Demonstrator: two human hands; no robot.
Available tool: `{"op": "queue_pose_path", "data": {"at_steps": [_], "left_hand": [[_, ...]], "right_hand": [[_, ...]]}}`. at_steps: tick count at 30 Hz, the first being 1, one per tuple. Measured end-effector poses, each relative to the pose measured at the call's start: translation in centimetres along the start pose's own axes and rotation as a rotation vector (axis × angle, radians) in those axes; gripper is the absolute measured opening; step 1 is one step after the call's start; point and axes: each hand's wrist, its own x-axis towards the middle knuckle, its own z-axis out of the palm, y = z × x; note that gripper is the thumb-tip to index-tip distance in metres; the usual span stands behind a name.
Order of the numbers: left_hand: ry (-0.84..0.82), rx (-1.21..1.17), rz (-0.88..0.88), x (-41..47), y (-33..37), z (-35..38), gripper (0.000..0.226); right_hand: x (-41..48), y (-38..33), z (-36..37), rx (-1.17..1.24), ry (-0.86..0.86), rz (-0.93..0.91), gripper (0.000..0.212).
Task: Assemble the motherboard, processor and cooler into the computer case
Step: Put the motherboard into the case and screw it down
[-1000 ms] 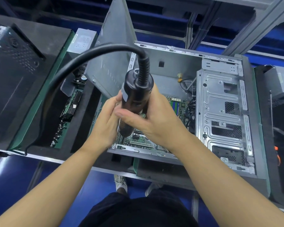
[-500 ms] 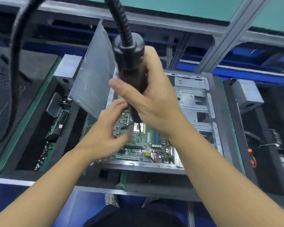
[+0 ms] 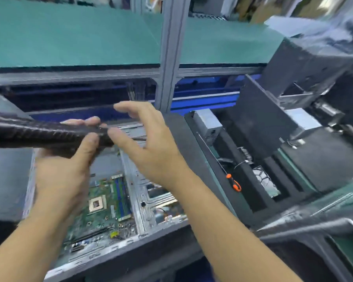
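One screwdriver (image 3: 47,132) in left grip (image 3: 63,176), motherboard (image 3: 103,215) below.

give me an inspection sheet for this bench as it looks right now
surface: black foam tray to the right of the case, parts in its slots
job's things: motherboard lies in the case; no cooler on the socket
clutter: orange-handled tool in the foam tray
hands: left hand grips the driver, held level above the case; right hand open, fingers spread beside the driver's tip
cables: none clearly seen; picture is blurred
surroundings: teal shelf and grey post behind
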Motion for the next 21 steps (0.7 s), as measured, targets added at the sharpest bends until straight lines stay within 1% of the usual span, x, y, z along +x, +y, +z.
{"op": "queue_pose_path", "data": {"at_steps": [2,5,7,10,14,16,18,19,21], "left_hand": [[-0.019,-0.191,-0.092,-0.3,-1.9,1.5,0.026],[-0.006,-0.237,-0.296,-0.8,-5.3,4.7,0.028],[-0.013,-0.31,-0.422,-1.1,-7.4,6.4,0.029],[-0.038,-0.36,-0.557,-1.5,-10.0,8.9,0.031],[-0.056,-0.386,-0.627,-2.0,-12.6,11.2,0.036],[-0.058,-0.408,-0.636,-2.1,-13.6,11.7,0.035],[-0.071,-0.417,-0.644,-2.1,-14.3,12.3,0.034],[-0.062,-0.416,-0.65,-2.0,-14.7,12.6,0.033],[-0.048,-0.415,-0.657,-1.9,-15.5,13.2,0.033]], "right_hand": [[-1.6,3.8,-3.4,0.041,0.06,0.156,0.028],[-4.2,7.5,-6.7,0.028,0.103,0.321,0.019],[-5.9,10.1,-8.7,0.038,0.14,0.424,0.018],[-8.6,13.8,-11.5,0.052,0.231,0.57,0.018],[-12.0,19.1,-14.9,-0.02,0.313,0.733,0.016],[-13.8,21.8,-16.5,-0.072,0.391,0.826,0.018],[-15.7,24.8,-18.0,-0.089,0.489,0.958,0.021],[-16.6,26.3,-18.7,-0.101,0.503,1.036,0.023],[-18.5,29.2,-19.7,-0.129,0.467,1.187,0.024]]}}
